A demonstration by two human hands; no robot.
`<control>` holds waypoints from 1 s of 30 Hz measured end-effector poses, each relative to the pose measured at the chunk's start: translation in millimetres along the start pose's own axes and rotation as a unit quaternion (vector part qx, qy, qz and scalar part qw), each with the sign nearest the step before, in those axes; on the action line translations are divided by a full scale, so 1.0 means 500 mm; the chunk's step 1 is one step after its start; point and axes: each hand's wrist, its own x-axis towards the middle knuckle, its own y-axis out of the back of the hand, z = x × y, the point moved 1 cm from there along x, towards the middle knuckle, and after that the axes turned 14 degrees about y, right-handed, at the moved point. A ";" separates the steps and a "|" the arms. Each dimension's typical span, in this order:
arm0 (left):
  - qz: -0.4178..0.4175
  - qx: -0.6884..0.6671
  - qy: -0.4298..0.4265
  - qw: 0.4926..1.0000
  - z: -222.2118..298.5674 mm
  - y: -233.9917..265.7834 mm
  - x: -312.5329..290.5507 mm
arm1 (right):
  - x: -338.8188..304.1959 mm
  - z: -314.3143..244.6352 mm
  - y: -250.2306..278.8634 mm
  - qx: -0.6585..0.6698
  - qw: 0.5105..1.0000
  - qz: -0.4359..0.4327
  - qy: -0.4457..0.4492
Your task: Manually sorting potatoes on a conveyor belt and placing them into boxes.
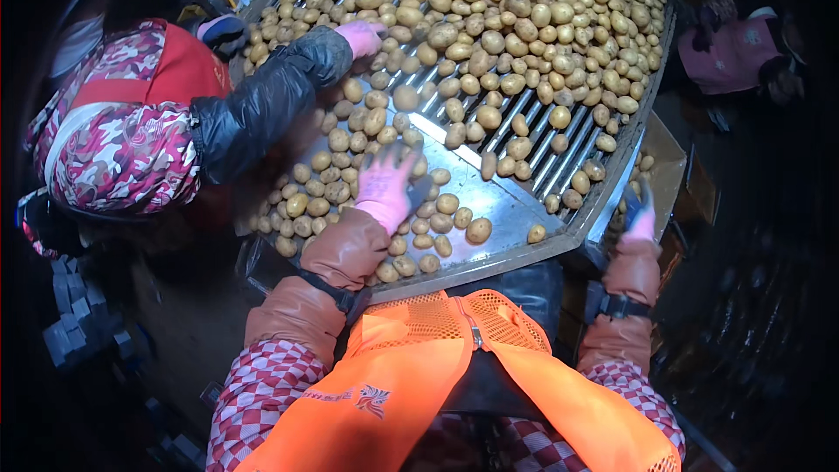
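Observation:
My left hand (384,183), in a pink glove with a dark palm, lies on the metal sorting table (516,218) with its fingers spread. It touches small, round, yellow-brown potatoes (319,188) gathered on the smooth plate around it, and grips none that I can see. Beyond the table's right edge, my right hand (640,212) reaches beside an open cardboard box (666,157) with some potatoes inside. Its gloved fingers point forward, looking stretched out and partly in shadow; no potato shows in them.
A large heap of potatoes (524,26) covers the metal rollers (546,153) at the far side. On the left, a co-worker in a patterned hood (122,140) reaches a pink-gloved hand (360,38) into the potatoes. Another person in a pink apron (721,57) stands at the far right.

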 end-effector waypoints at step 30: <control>0.047 -0.030 0.181 0.982 -0.214 -0.027 -0.131 | -0.151 0.169 -0.760 -0.622 0.458 -0.404 0.491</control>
